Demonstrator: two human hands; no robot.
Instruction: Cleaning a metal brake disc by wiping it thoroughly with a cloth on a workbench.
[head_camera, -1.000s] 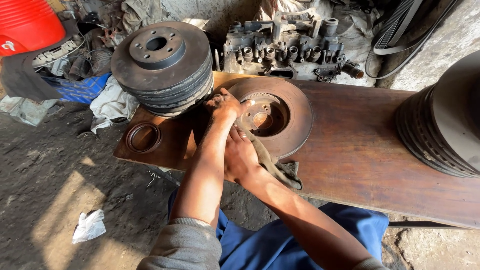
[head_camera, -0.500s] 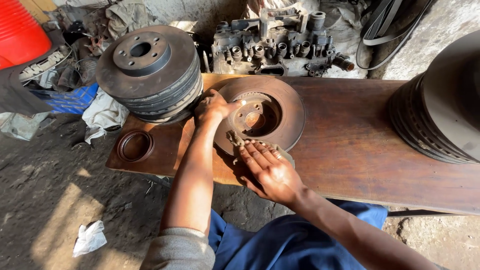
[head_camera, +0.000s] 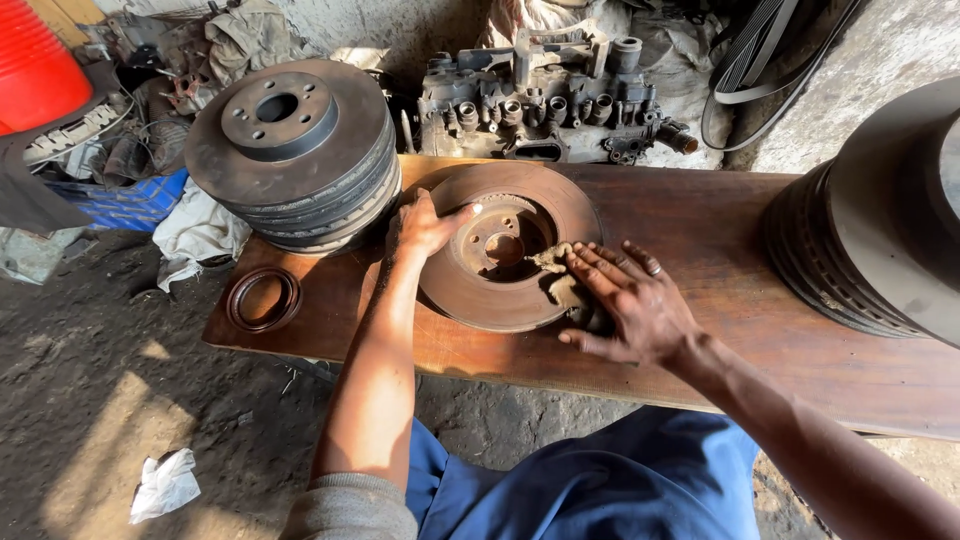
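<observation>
Near the brown wooden bench's front edge, the round rusty iron brake disc looks heavy, stiff and gritty: left hand clasps its rim, right hand lies open, seemingly pressing a dirty rag

Your hands on a rusty brake disc

Your left hand grips the brake disc's left edge on the wooden bench; your right hand presses a dirty rag flat on its near side, beside a disc stack.
</observation>
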